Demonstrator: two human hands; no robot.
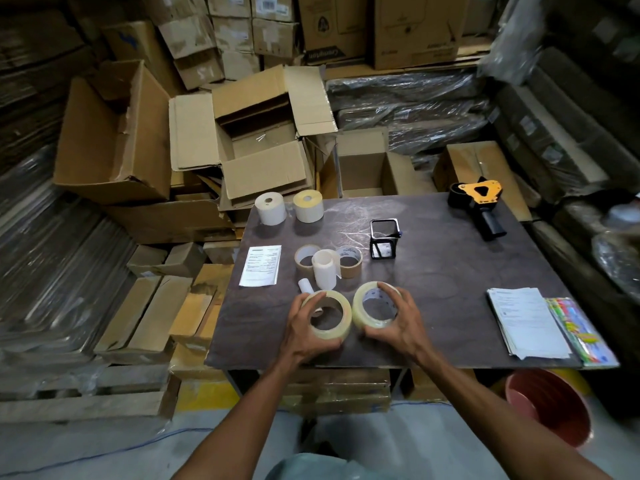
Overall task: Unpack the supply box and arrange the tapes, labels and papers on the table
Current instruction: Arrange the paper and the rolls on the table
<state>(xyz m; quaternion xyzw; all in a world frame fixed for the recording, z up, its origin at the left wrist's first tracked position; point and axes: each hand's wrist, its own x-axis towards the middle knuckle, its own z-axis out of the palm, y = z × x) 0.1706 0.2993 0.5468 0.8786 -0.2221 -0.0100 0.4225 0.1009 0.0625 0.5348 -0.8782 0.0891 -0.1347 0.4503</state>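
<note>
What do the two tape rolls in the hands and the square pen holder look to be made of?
Left roll and right roll: glossy, translucent yellowish film, likely clear plastic packing tape. Pen holder: black see-through mesh with a solid rim, probably metal, though plastic can't be ruled out.

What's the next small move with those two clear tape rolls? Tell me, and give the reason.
Probably let go of both. The left hand grips one clear tape roll and the right hand grips the other clear tape roll; they appear to lie side by side on the table, just in front of the brown tape rolls.
</note>
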